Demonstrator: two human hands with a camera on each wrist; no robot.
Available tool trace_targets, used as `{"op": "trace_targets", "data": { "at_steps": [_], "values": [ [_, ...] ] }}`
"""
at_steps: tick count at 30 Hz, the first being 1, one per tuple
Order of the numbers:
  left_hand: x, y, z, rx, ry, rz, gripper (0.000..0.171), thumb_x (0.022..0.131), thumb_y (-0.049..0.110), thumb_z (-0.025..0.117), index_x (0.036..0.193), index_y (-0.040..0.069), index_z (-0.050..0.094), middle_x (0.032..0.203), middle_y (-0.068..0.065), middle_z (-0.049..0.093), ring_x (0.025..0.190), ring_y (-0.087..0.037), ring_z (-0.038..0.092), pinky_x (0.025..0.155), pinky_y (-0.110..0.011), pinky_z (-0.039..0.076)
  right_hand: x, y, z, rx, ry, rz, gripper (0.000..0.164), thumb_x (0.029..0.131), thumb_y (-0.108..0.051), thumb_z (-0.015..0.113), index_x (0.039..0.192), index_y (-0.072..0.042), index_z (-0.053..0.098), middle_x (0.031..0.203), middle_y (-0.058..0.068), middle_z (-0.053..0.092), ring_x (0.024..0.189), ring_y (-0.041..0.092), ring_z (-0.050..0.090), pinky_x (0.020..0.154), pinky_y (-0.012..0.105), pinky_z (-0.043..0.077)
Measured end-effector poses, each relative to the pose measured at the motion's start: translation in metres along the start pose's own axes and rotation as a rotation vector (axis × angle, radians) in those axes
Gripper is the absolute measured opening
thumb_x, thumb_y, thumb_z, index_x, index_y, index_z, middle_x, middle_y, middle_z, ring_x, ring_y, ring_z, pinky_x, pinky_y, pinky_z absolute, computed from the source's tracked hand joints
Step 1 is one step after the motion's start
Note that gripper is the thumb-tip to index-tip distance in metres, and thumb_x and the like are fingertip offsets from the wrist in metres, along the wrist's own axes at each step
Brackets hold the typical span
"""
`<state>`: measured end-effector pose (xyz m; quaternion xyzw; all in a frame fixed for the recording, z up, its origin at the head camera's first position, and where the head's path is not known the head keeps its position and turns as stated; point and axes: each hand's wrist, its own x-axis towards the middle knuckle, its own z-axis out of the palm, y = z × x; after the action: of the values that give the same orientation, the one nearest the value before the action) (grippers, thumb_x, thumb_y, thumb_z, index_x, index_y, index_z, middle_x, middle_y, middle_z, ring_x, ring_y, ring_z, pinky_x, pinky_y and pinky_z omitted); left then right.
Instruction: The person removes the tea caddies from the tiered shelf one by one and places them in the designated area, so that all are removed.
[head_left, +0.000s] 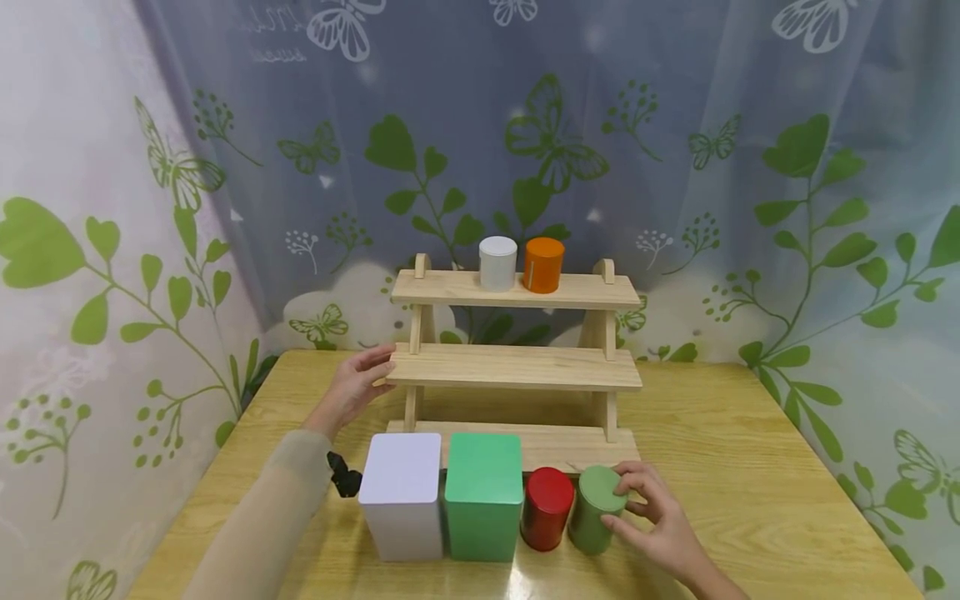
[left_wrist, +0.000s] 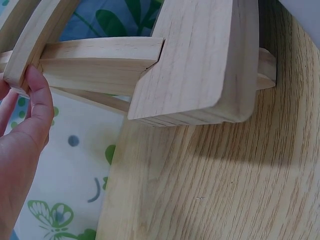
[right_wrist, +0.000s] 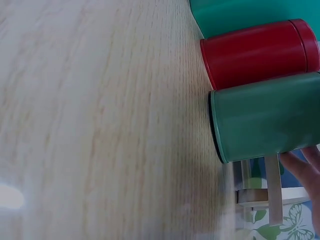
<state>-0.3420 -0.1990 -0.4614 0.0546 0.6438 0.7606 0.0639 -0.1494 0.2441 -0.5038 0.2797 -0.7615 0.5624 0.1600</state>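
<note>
A three-tier wooden display shelf stands on the table. My left hand holds the left end of its middle board, and the left wrist view shows the fingers bent at the board's edge. My right hand grips a green canister from its right side, thumb at the front and fingers near the lid. In the right wrist view the canister stands beside a red canister. A white box and a bright green box continue this row to the left, in front of the shelf.
On the top board sit a white canister and an orange canister. A small black object shows beside the white box, near my left sleeve. Patterned curtains surround the wooden table at the back and sides.
</note>
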Motion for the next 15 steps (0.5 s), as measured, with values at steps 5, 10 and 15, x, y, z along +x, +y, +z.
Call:
{"op": "trace_targets", "data": {
  "at_steps": [5, 10, 15],
  "values": [
    [-0.0001, -0.0004, -0.001, -0.001, 0.001, 0.006, 0.051, 0.09, 0.012, 0.061, 0.137, 0.0, 0.043, 0.133, -0.015, 0.041, 0.105, -0.021, 0.053, 0.078, -0.032, 0.049, -0.0009, 0.0001, 0.0015, 0.016, -0.014, -0.015, 0.04, 0.07, 0.016, 0.072, 0.099, -0.001, 0.051, 0.118, 0.023, 0.042, 0.108, 0.012, 0.05, 0.074, 0.032, 0.052],
    [0.0, -0.0001, -0.0004, 0.005, 0.004, -0.001, 0.051, 0.091, 0.012, 0.061, 0.137, 0.001, 0.043, 0.134, -0.015, 0.041, 0.105, -0.021, 0.053, 0.079, -0.032, 0.049, -0.0014, -0.0005, 0.0013, 0.033, -0.014, -0.062, 0.043, 0.068, 0.019, 0.072, 0.102, 0.002, 0.051, 0.119, 0.028, 0.041, 0.112, 0.015, 0.049, 0.08, 0.029, 0.05],
    [-0.0002, 0.0007, 0.0004, 0.005, 0.003, -0.012, 0.049, 0.091, 0.011, 0.06, 0.137, 0.001, 0.043, 0.134, -0.015, 0.04, 0.105, -0.02, 0.053, 0.079, -0.031, 0.049, 0.0039, -0.0006, -0.003, 0.093, -0.003, -0.176, 0.047, 0.063, 0.026, 0.069, 0.104, 0.012, 0.049, 0.116, 0.035, 0.041, 0.116, 0.025, 0.048, 0.085, 0.028, 0.048]
  ]
}}
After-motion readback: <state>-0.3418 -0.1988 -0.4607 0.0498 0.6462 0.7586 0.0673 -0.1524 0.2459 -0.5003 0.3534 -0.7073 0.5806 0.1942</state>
